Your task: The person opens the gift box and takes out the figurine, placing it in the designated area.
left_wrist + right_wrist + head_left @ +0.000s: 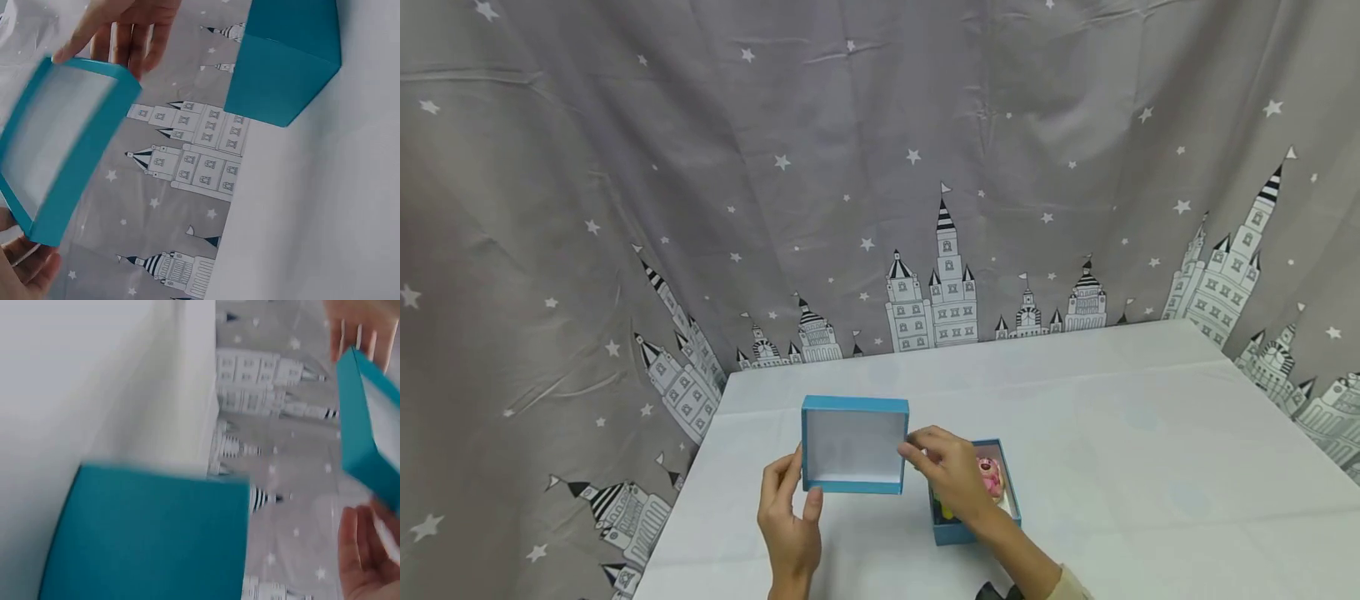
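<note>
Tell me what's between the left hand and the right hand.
The shallow blue lid, pale inside facing the head camera. The left hand holds one side edge, the right hand the opposite one. Clearest in the head view.

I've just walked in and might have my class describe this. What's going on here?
A person's left hand and right hand hold a shallow blue rectangular lid by opposite sides, its white inside facing the head camera. On the flat white tabletop stands an open blue rectangular box, partly hidden by the right hand. A small pink figure shows inside it.
</note>
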`<state>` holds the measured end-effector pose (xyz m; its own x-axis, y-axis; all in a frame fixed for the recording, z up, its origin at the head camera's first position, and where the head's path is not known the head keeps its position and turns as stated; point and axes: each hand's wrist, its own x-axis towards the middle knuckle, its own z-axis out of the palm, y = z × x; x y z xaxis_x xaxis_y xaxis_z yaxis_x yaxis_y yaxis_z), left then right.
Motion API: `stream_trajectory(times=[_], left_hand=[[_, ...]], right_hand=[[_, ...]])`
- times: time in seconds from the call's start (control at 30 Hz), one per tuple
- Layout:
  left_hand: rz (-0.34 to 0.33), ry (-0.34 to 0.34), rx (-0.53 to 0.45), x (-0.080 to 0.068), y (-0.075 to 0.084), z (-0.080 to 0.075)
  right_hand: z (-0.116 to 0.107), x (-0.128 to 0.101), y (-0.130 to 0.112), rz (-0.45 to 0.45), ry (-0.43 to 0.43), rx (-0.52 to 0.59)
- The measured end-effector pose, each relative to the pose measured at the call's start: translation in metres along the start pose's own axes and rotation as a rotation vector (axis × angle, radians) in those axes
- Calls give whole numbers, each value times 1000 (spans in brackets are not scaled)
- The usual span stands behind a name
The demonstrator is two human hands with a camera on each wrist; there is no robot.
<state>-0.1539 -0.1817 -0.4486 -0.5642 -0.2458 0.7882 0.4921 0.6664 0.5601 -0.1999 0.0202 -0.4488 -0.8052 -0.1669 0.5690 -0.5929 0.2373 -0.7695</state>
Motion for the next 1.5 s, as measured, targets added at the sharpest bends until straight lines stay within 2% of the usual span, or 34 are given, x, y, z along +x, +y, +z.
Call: stream_trajectory(times=[0.17, 0.3, 0.5, 0.63, 0.73, 0.83, 1.0, 1.17, 1.5], left_hand=[[-73, -29, 112, -6, -3, -2], [-135, -48, 207, -11, -7, -4], [-208, -121, 299, -19, -21, -6], [-243, -200, 315, -27, -38, -10], [-245, -261, 332, -32, -52, -15], [-238, -323, 348, -36, -63, -19], [-208, -399, 389, -42, -77, -21], [-185, -424, 417, -47, -87, -19], [-226, -475, 419, -55, -96, -15]], right_hand=[[21, 1, -8, 221, 71, 56], [34, -4, -8, 292, 70, 13], [50, -17, -3, 266, -5, -41], [60, -27, 2, 243, -107, -26], [67, -34, 5, 266, -144, -23], [75, -39, 9, 300, -153, -59], [86, -47, 17, 310, -164, -191], [89, -49, 24, 292, -156, -289], [96, -53, 35, 312, -144, -339]])
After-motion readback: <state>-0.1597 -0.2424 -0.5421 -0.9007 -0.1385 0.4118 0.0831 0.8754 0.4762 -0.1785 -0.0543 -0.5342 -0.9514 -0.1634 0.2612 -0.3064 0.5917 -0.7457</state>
